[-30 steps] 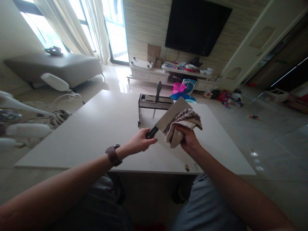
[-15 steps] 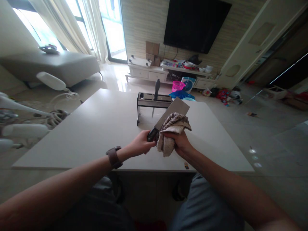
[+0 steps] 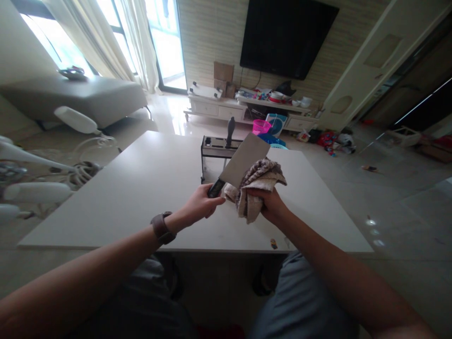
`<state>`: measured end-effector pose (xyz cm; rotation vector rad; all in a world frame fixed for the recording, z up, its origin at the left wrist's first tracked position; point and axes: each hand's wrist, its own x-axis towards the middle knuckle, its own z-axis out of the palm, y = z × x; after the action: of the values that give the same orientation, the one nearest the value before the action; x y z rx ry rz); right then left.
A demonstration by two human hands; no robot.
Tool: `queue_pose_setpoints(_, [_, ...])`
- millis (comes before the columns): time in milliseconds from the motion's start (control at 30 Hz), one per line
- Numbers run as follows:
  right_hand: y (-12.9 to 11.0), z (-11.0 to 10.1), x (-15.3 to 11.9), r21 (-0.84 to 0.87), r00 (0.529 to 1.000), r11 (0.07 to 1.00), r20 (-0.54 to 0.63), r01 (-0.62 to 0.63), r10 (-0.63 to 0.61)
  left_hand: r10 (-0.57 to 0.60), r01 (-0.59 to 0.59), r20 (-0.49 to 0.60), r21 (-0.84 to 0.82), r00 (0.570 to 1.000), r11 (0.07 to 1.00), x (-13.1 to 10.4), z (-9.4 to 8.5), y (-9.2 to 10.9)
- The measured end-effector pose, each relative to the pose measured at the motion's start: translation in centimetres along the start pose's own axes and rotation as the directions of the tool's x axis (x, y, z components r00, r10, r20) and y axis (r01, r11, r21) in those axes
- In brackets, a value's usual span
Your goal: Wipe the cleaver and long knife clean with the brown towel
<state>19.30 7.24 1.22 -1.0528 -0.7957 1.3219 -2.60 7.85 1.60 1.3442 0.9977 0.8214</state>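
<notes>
My left hand is closed round the black handle of a cleaver, whose broad blade tilts up to the right above the table. In my right hand is a crumpled brown and beige cloth, bunched against the blade's lower edge and covering part of it. Some fingers of the right hand are hidden by the cloth. Just behind the cleaver stands a knife rack with a dark frame. One knife sits upright in its slot, its black handle on top.
The white table spreads under my hands, with a small sticker near its front edge. Beyond it are a pink basket and a low white cabinet with clutter. White chairs stand at the left.
The cleaver has moved a little left with my left hand, showing more of its blade. My right hand and the cloth have shifted slightly right and up.
</notes>
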Motion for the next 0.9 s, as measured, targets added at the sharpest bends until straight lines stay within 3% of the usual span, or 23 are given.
queue_pose_setpoints(233, [1.0, 0.7, 0.0, 0.074, 0.995, 0.992, 0.035, -0.098, 0.095, 0.084, -0.095, 0.075, 0.151, 0.994, 0.984, -0.3, 1.0, -0.7])
queue_pose_setpoints(433, [1.4, 1.2, -0.9, 0.058, 0.997, 0.996, -0.023, -0.075, 0.076, 0.092, -0.116, 0.139, 0.174, 0.986, 0.978, -0.3, 2.0, -1.6])
queue_pose_setpoints(667, [1.0, 0.7, -0.8, -0.081, 0.999, 0.996, 0.018, 0.031, -0.030, 0.030, -0.048, 0.111, 0.165, 0.993, 0.985, 0.2, 0.8, -0.7])
queue_pose_setpoints(900, [-0.4, -0.3, -0.2, -0.241, 0.995, 0.970, 0.100, 0.035, -0.011, -0.024, 0.011, 0.077, 0.164, 0.997, 0.986, 0.3, -1.3, 0.2])
